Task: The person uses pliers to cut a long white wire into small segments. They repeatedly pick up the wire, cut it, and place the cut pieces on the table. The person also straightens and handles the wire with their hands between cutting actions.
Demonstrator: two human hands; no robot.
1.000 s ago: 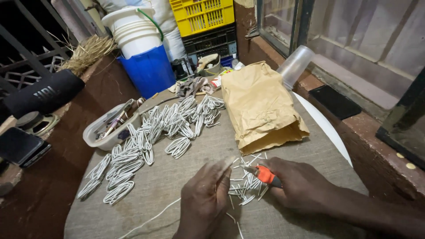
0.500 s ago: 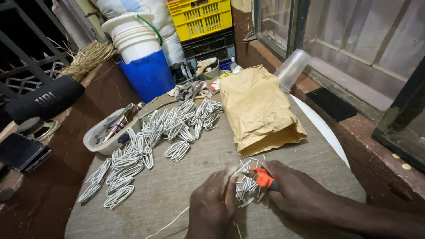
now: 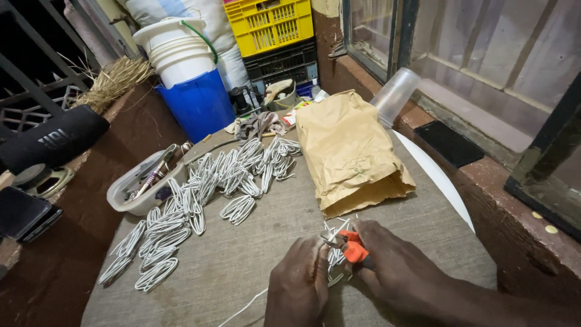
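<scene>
The left hand [image 3: 299,284] is low in the middle of the view, closed around a small bunch of white wire loops [image 3: 334,257]; its grip is tight on that bunch, which sits on the grey tabletop [image 3: 254,266] near the front edge; the right hand [image 3: 393,266] is just beside it, with its grip shut on pliers with orange handles [image 3: 351,247]; the metal tip of the pliers touches the top of the bunch; a white wire [image 3: 242,309] trails from the left hand toward the front edge of the tabletop.

Many more white wire loops [image 3: 200,200] lie spread in rows across the left and middle of the tabletop, well apart from the hands; a brown paper bag [image 3: 348,151] lies flat just behind the hands; a clear plastic cup [image 3: 394,95] lies tipped on its side near the top of the bag; a white bowl [image 3: 130,194] with small tools in it sits at the left edge; behind the tabletop stand a blue bucket [image 3: 196,106] with white buckets [image 3: 175,51] stacked in it and a yellow crate [image 3: 272,24]; a black speaker [image 3: 54,139] lies on the ledge at the left.
</scene>
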